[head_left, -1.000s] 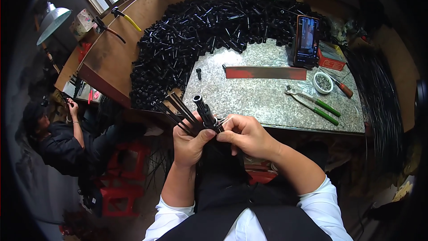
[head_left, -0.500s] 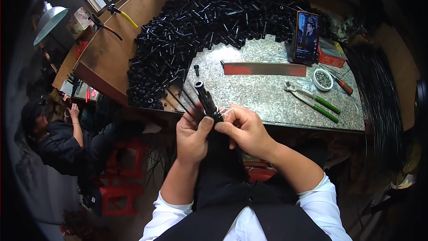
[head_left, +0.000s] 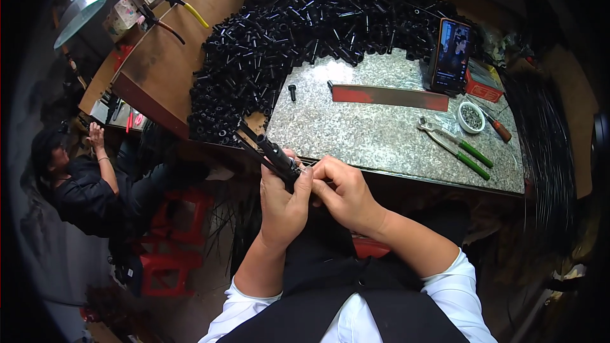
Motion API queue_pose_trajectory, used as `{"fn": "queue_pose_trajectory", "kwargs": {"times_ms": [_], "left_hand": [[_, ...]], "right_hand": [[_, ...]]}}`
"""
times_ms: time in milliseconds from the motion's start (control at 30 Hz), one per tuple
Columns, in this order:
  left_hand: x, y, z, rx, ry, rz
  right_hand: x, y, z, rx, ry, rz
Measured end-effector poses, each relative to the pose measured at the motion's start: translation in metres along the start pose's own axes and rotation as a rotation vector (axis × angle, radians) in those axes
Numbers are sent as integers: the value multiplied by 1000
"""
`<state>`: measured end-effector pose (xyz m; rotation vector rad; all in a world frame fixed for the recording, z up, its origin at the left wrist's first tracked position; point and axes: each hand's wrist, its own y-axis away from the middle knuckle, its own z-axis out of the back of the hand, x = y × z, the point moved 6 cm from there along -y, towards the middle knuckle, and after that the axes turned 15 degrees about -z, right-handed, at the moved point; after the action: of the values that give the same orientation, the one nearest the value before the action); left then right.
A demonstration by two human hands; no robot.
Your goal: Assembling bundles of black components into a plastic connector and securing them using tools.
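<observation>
My left hand (head_left: pixel 283 206) grips a bundle of black tubes and thin rods (head_left: pixel 267 150) that sticks up and to the left, just before the front edge of the granite slab (head_left: pixel 381 133). Touching it from the right is my right hand (head_left: pixel 345 194), its fingertips pinched at the bundle where my left thumb sits. What the right fingers pinch is too small to make out. A big heap of short black tube pieces (head_left: pixel 298 32) covers the bench behind the slab. One loose black piece (head_left: pixel 292 92) stands on the slab.
On the slab lie a red metal strip (head_left: pixel 391 96), green-handled pliers (head_left: pixel 457 149), a small white bowl (head_left: pixel 471 117) and a propped phone (head_left: pixel 451 56). Coiled black wire (head_left: pixel 549 152) hangs at the right. Another person (head_left: pixel 82 178) sits lower left beside red stools (head_left: pixel 168 241).
Both hands have drawn a little nearer to my body with the bundle. The right fingers have closed in tighter against the left thumb.
</observation>
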<state>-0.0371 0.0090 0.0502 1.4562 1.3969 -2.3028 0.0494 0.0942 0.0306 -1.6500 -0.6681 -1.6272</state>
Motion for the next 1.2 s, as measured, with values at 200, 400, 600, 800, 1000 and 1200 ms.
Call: {"fn": "queue_pose_trajectory", "kwargs": {"times_ms": [200, 400, 600, 800, 1000, 1200], "left_hand": [[4, 1, 0, 74, 52, 17], [4, 6, 4, 15, 47, -36], [4, 9, 5, 53, -58, -117], [0, 7, -1, 7, 28, -154], [-5, 4, -19, 156, 35, -127], [7, -6, -15, 37, 199, 25]], "right_hand": [[-20, -9, 6, 136, -44, -164], [-30, -9, -1, 263, -230, -287], [-36, -9, -3, 282, -238, -317], [-35, -9, -2, 285, -218, -354], [-27, 7, 20, 267, -177, -337], [26, 42, 121, -116, 596, 100]]}}
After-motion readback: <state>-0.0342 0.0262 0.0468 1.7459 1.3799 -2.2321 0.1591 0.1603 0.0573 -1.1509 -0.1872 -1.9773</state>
